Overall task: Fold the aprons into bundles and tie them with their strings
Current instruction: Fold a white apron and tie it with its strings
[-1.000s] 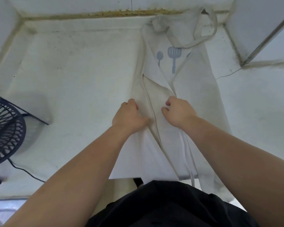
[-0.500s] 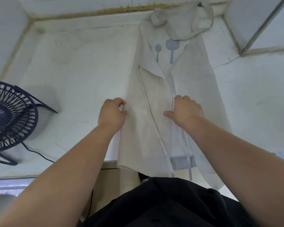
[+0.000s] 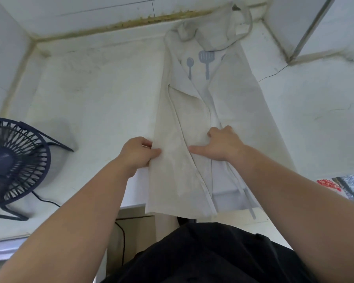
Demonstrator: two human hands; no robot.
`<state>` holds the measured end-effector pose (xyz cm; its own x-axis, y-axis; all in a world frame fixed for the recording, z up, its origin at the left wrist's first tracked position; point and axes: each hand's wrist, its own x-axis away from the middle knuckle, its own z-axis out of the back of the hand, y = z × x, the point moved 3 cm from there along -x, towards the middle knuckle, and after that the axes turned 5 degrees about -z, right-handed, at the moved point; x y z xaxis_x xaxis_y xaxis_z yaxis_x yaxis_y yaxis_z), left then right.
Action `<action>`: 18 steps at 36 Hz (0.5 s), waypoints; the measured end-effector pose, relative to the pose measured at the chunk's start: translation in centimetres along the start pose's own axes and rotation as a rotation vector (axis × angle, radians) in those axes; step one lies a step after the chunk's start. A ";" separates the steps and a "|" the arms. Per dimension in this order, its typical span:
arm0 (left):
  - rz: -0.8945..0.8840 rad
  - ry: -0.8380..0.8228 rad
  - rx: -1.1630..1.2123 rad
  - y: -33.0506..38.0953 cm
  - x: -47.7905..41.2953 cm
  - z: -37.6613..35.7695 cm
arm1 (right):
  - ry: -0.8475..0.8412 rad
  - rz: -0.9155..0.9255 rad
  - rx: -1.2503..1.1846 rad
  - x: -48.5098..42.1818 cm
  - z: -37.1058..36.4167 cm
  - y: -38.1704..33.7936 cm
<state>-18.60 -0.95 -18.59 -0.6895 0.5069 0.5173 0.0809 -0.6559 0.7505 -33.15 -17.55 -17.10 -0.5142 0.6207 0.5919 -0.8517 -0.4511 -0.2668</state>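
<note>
The apron (image 3: 192, 144) before you is soft, matt, off-white woven cloth, lightly creased, with stitched hems and thin cloth strings (image 3: 251, 211). Its spoon and spatula print (image 3: 206, 62) is flat, dull grey-blue. The counter (image 3: 102, 103) beneath is hard, white and matt, scuffed, stained and crossed by hairline cracks. The wall tiles (image 3: 90, 7) look smooth with a faint sheen. The fan (image 3: 14, 162) has a dark blue, slightly glossy grille; plastic or metal, unclear.
</note>
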 end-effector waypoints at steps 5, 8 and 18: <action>-0.092 0.027 -0.411 0.6 -0.5 0.6 | 0.002 -0.013 0.058 -0.5 -0.2 -0.7; -0.238 0.050 -0.822 1.5 -0.6 0.7 | 0.033 -0.020 0.054 -1.0 -0.1 -0.8; -0.429 0.033 -0.961 1.0 -0.7 -0.4 | 0.049 0.018 0.100 -2.5 1.3 -0.9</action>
<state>-18.36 -2.23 -18.36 -0.5460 0.7953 0.2634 -0.7691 -0.6005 0.2190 -30.94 -19.50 -17.30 -0.5356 0.6416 0.5490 -0.8292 -0.5228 -0.1980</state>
